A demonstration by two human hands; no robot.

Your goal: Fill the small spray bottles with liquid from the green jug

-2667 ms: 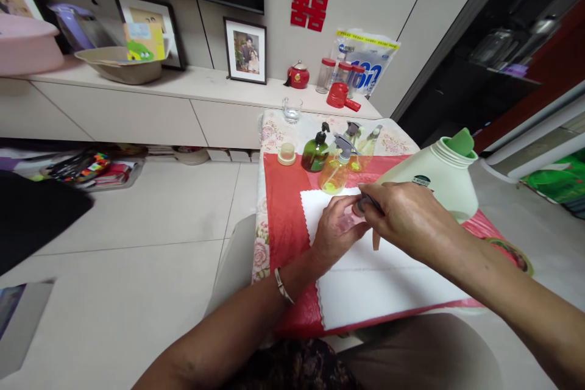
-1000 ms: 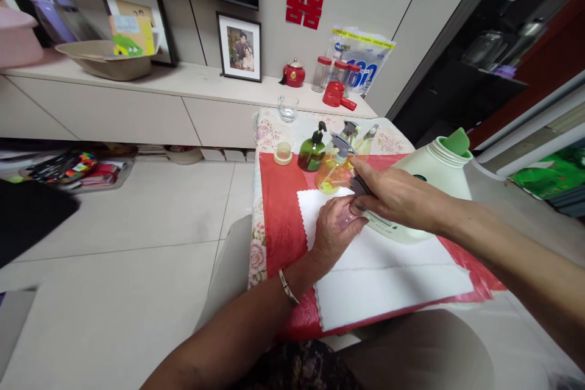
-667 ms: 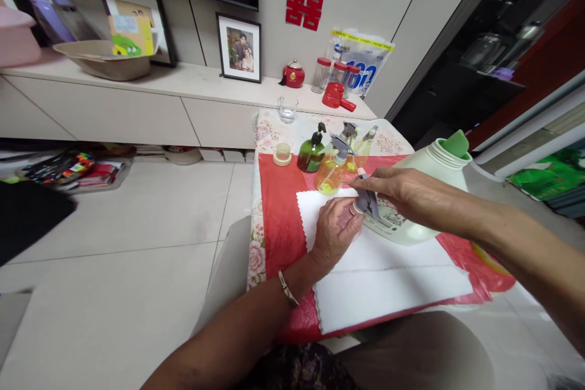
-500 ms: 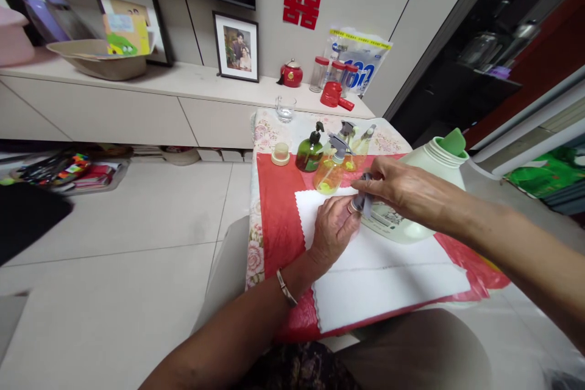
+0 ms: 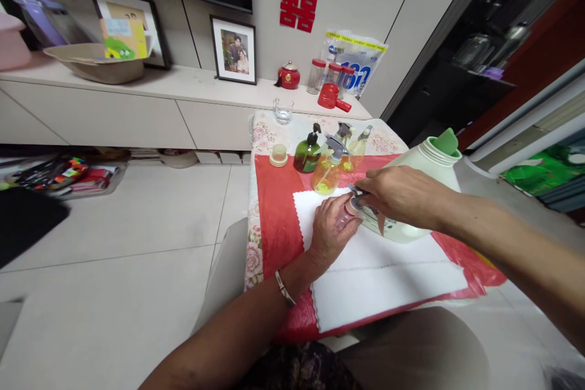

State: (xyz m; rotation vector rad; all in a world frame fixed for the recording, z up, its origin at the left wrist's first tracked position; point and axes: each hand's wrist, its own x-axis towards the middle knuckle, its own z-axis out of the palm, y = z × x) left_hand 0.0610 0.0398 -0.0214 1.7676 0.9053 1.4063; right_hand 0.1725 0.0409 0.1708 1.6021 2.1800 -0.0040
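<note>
My left hand [image 5: 325, 233] is wrapped round a small pinkish see-through bottle [image 5: 346, 214] above the white cloth [image 5: 388, 286]. On top of that bottle sits a grey spray head [image 5: 357, 194], and my right hand [image 5: 395, 192] has its fingers closed on it. Right behind stands a large pale green jug [image 5: 439, 172] with a green spout, its front partly covered by my right hand. Farther back are a yellow spray bottle [image 5: 325, 178], a dark green pump bottle [image 5: 305, 158], another grey-headed spray bottle [image 5: 350, 163] and a pale translucent cap [image 5: 278, 156].
Red plastic sheeting [image 5: 278, 219] lies beneath the cloth on a flowered tablecloth [image 5: 254, 256]. A glass cup [image 5: 283, 113] stands at the far edge. Behind, a low cabinet [image 5: 219, 119] carries picture frames, red-lidded jars [image 5: 316, 76] and a red scoop [image 5: 328, 96].
My right hand has turned over the spray head, its fingers curling lower and hiding more of it. More of the pinkish bottle shows between my left fingers. The view has shifted slightly.
</note>
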